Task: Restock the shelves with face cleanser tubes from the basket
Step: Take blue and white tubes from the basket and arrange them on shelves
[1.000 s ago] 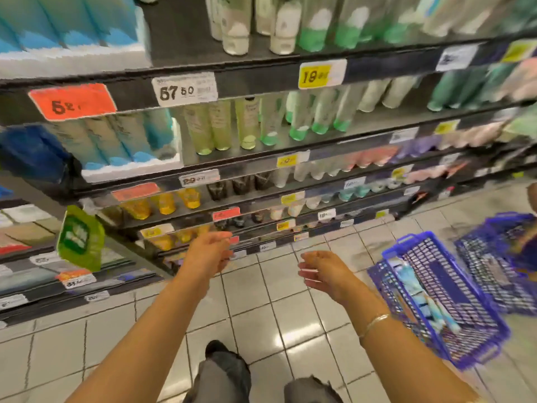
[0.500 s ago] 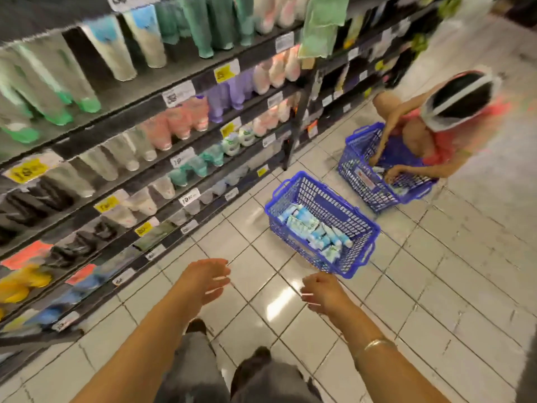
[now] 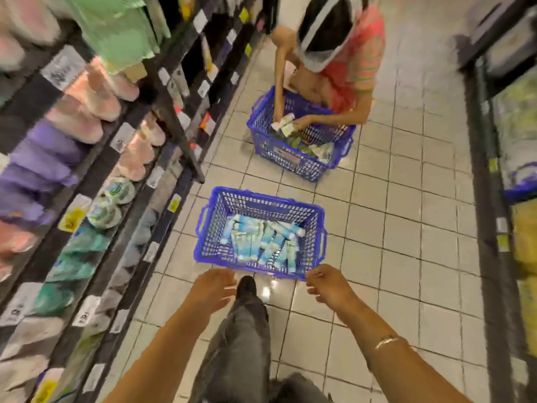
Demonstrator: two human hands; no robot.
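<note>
A blue plastic basket [image 3: 316,216] sits on the tiled floor just ahead of my feet. Several light blue and white face cleanser tubes [image 3: 263,241] lie jumbled in its bottom. My left hand [image 3: 213,289] hovers near the basket's front left corner, fingers relaxed and empty. My right hand [image 3: 327,283] is at the front right corner, fingers loosely curled, holding nothing. The shelves [image 3: 96,175] run along the left, stocked with pink, purple, green and white tubes, all blurred.
A second blue basket [image 3: 290,162] stands farther down the aisle, and a crouching person [image 3: 345,53] in a pink top has both hands in it. Another shelf unit [image 3: 505,170] lines the right side. Open tiled floor lies between the two baskets.
The view has swung from the shelves down to the floor and the aisle. The basket with the tubes now lies directly in front of my hands, which have come closer to its front rim.
</note>
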